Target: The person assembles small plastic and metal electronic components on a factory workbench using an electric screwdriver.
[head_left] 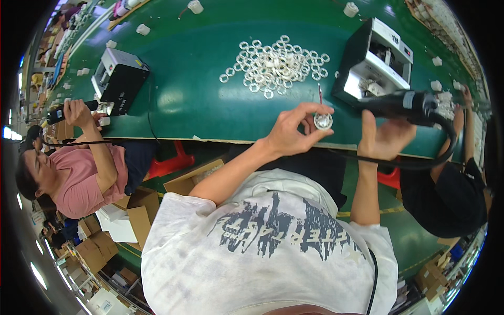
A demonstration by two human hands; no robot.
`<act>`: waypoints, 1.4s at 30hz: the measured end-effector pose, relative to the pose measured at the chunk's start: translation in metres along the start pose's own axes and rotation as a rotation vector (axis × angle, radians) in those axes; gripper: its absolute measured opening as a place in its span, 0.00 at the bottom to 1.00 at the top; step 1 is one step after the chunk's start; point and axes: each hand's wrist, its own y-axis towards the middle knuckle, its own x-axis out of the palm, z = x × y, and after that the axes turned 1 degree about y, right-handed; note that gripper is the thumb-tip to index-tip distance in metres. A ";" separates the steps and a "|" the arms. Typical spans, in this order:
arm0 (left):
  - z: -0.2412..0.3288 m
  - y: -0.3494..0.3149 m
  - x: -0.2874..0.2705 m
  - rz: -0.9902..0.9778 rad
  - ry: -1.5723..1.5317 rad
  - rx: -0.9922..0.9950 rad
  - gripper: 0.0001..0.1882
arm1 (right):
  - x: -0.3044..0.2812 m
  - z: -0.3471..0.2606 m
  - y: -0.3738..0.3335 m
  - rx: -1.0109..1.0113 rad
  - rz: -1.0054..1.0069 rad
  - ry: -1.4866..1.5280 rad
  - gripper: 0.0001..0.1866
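Note:
My left hand (295, 130) pinches a small round white housing (323, 122) with a shiny metallic inside, between thumb and fingers over the table's near edge. A thin red piece (320, 93) sticks up just beyond it. My right hand (387, 137) is a little blurred, its thumb stretched up and apart from its fingers. A black electric screwdriver (399, 105) with a looping cable is beside it, partly covering the fingertips; the hand does not look wrapped around it. Ahead lies a pile of white rings (278, 64) on the green table (189, 68).
A box-shaped machine (375, 63) stands at the right, and a similar black and white one (121, 79) at the left. A co-worker in pink (84, 178) sits left with a tool; another in black (446, 194) is at the right. Cartons (194, 176) stand below the table.

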 end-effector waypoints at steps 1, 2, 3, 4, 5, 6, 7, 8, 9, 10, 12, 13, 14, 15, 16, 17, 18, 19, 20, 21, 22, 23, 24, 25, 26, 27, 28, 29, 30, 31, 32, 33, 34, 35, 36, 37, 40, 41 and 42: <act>0.005 0.004 -0.007 -0.008 0.016 0.012 0.27 | -0.007 0.000 -0.005 -0.107 0.043 -0.089 0.40; 0.010 0.008 -0.019 0.006 0.065 0.061 0.28 | -0.032 0.016 -0.024 -0.253 -0.045 -0.239 0.34; 0.013 0.013 -0.030 0.014 0.107 0.109 0.28 | -0.032 0.015 -0.033 -0.226 -0.110 -0.156 0.25; 0.012 0.018 -0.045 0.084 0.180 0.109 0.28 | -0.029 0.007 -0.037 -0.101 -0.278 -0.211 0.18; 0.015 0.032 -0.063 0.124 0.284 0.129 0.27 | -0.016 -0.001 -0.037 0.046 -0.358 -0.203 0.13; 0.007 0.044 -0.082 0.171 0.369 0.101 0.25 | -0.003 -0.006 -0.033 0.060 -0.439 -0.217 0.12; -0.002 0.061 -0.099 0.257 0.348 -0.010 0.25 | 0.005 -0.002 -0.035 0.052 -0.507 -0.211 0.11; -0.006 0.082 -0.117 0.302 0.311 -0.100 0.24 | 0.013 0.003 -0.038 0.069 -0.536 -0.194 0.11; -0.018 0.102 -0.136 0.326 0.351 -0.162 0.25 | 0.020 0.006 -0.039 0.087 -0.568 -0.187 0.11; -0.035 0.118 -0.159 0.341 0.417 -0.203 0.25 | 0.030 0.007 -0.037 0.076 -0.571 -0.173 0.11; -0.075 0.152 -0.196 0.349 0.569 -0.127 0.25 | 0.050 0.009 -0.030 0.075 -0.710 -0.223 0.08; -0.097 0.166 -0.214 0.353 0.663 -0.046 0.28 | 0.060 0.012 -0.028 0.072 -0.718 -0.217 0.08; -0.116 0.181 -0.228 0.329 0.749 -0.055 0.29 | 0.068 0.015 -0.027 0.036 -0.740 -0.232 0.07; -0.131 0.189 -0.233 0.297 0.830 -0.064 0.30 | 0.073 0.017 -0.027 0.006 -0.760 -0.251 0.07; -0.137 0.189 -0.230 0.288 0.819 -0.073 0.30 | 0.077 0.019 -0.027 0.008 -0.744 -0.252 0.07; -0.137 0.191 -0.230 0.314 0.771 -0.115 0.29 | 0.079 0.022 -0.029 0.012 -0.750 -0.256 0.07; -0.136 0.192 -0.229 0.339 0.724 -0.157 0.29 | 0.080 0.026 -0.032 0.022 -0.748 -0.251 0.08; -0.136 0.188 -0.229 0.336 0.719 -0.163 0.29 | 0.080 0.028 -0.035 0.032 -0.745 -0.245 0.09; -0.128 0.180 -0.227 0.379 0.737 -0.101 0.29 | 0.081 0.030 -0.036 0.039 -0.748 -0.245 0.09; -0.123 0.171 -0.230 0.426 0.757 -0.037 0.28 | 0.081 0.030 -0.036 -0.009 -0.773 -0.262 0.09; -0.121 0.165 -0.233 0.427 0.760 -0.042 0.28 | 0.082 0.029 -0.036 -0.058 -0.797 -0.278 0.10; -0.118 0.159 -0.241 0.407 0.716 -0.067 0.28 | 0.083 0.028 -0.035 -0.062 -0.802 -0.267 0.10; -0.115 0.155 -0.248 0.387 0.671 -0.090 0.27 | 0.084 0.025 -0.033 -0.076 -0.809 -0.292 0.11; -0.114 0.153 -0.253 0.398 0.680 -0.092 0.27 | 0.084 0.024 -0.032 -0.091 -0.815 -0.317 0.11; -0.111 0.150 -0.257 0.405 0.634 -0.160 0.26 | 0.084 0.023 -0.032 -0.100 -0.824 -0.302 0.11; -0.108 0.147 -0.263 0.414 0.586 -0.227 0.25 | 0.084 0.024 -0.032 -0.103 -0.841 -0.321 0.12; -0.110 0.146 -0.275 0.477 0.583 -0.204 0.25 | 0.084 0.024 -0.031 -0.107 -0.857 -0.341 0.12; -0.116 0.145 -0.290 0.498 0.589 -0.205 0.25 | 0.085 0.024 -0.031 -0.122 -0.868 -0.329 0.12; -0.125 0.145 -0.307 0.647 0.606 -0.176 0.26 | 0.085 0.026 -0.034 -0.114 -0.847 -0.326 0.11; -0.134 0.147 -0.323 0.796 0.619 -0.145 0.27 | 0.086 0.026 -0.034 -0.106 -0.826 -0.324 0.11; -0.143 0.151 -0.337 0.917 0.687 -0.178 0.28 | 0.086 0.027 -0.034 -0.112 -0.834 -0.325 0.11; -0.154 0.153 -0.356 0.930 0.686 -0.179 0.28 | 0.088 0.025 -0.034 -0.086 -0.835 -0.316 0.10; -0.167 0.156 -0.376 1.082 0.872 -0.187 0.29 | 0.089 0.023 -0.033 -0.060 -0.835 -0.309 0.09; -0.179 0.162 -0.390 1.226 1.053 -0.196 0.30 | 0.088 0.023 -0.032 -0.066 -0.841 -0.316 0.09; -0.182 0.163 -0.401 1.239 1.047 -0.201 0.30 | 0.089 0.023 -0.033 -0.055 -0.836 -0.300 0.08; -0.185 0.163 -0.412 1.235 1.152 -0.239 0.31 | 0.090 0.023 -0.034 -0.043 -0.832 -0.282 0.08; -0.191 0.159 -0.429 1.079 1.227 -0.386 0.35 | 0.089 0.025 -0.036 -0.024 -0.821 -0.277 0.08; -0.190 0.159 -0.426 0.920 1.207 -0.484 0.37 | 0.089 0.025 -0.037 -0.020 -0.822 -0.290 0.08; -0.189 0.159 -0.423 0.911 1.197 -0.486 0.37 | 0.089 0.025 -0.037 -0.030 -0.816 -0.289 0.09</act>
